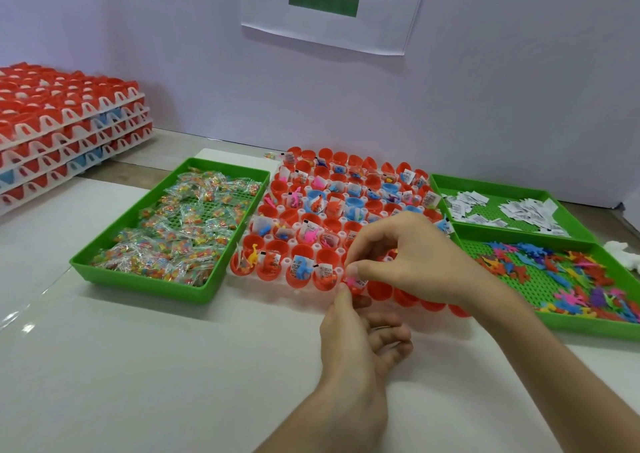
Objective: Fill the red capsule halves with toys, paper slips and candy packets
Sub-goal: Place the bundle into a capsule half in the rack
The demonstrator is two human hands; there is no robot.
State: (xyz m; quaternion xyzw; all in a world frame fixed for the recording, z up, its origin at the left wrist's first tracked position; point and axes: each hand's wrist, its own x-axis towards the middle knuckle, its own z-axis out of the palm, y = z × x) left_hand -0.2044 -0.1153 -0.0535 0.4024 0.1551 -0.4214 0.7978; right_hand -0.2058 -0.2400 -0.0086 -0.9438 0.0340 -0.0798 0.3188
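A white rack [263,281] of red capsule halves [379,291] lies in the middle of the table; many halves hold toys and paper slips, a few are blue. My right hand [405,262] reaches over the rack's front row and pinches a small pink toy with a paper slip [355,282] at a front capsule half. My left hand [360,335] is just below, thumb tip touching the same spot, its other fingers loosely curled. To the left, a green tray [104,262] holds candy packets [180,231]. On the right, green trays hold paper slips [512,210] and coloured toys [571,279].
A stack of racks with red and blue capsule halves [62,130] stands at the far left against the white wall. A printed sheet [329,5] hangs on the wall. A white crumpled thing [621,253] lies at the right edge.
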